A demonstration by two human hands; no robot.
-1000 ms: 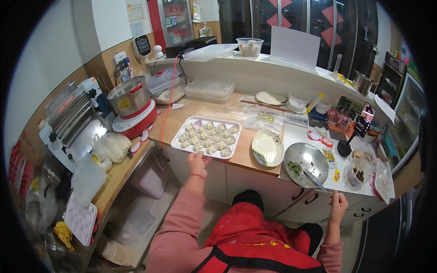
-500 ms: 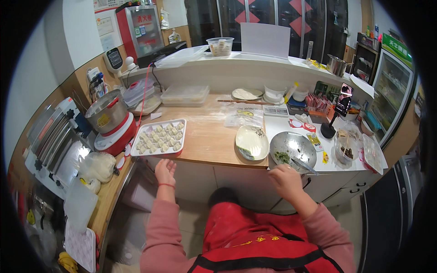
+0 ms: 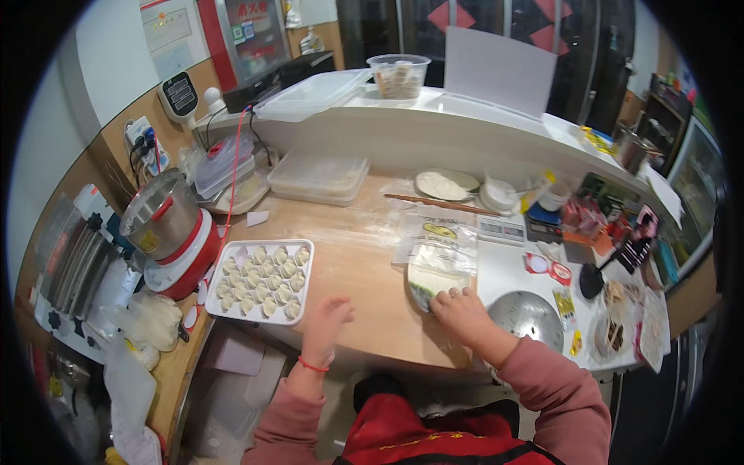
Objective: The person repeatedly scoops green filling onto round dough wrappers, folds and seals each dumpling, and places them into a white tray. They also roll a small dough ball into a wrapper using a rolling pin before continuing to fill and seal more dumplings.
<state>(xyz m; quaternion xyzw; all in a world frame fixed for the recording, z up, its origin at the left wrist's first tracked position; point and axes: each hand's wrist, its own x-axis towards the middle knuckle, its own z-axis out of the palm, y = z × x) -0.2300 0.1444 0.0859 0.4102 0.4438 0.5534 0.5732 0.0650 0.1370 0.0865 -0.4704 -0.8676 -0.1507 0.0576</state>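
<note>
My right hand [image 3: 463,314] reaches over the near right edge of an oval white plate [image 3: 426,280] with a green patterned border, its fingers bent onto the rim. A clear printed plastic bag [image 3: 438,236] overlaps the plate's far part. Loosely curled and blurred, my left hand [image 3: 328,322] hovers over the front edge of the wooden worktop, holding nothing. To its left, rows of small folded dumplings [image 3: 267,280] fill a white tray [image 3: 252,319]. Right of my right hand stands a metal mixing bowl [image 3: 542,314], partly hidden by my forearm.
Behind lie lidded plastic boxes [image 3: 319,174], a thin wooden rolling pin [image 3: 442,204] and a plate of flour [image 3: 446,184]. At left stands a steel pot [image 3: 161,217] on a red-and-white base. A phone on a stand [image 3: 620,260] and packets [image 3: 566,306] are at right.
My view has turned and come closer to the worktop. My right hand has moved from beside the metal bowl to the plate's rim. My left hand has risen to the right of the tray.
</note>
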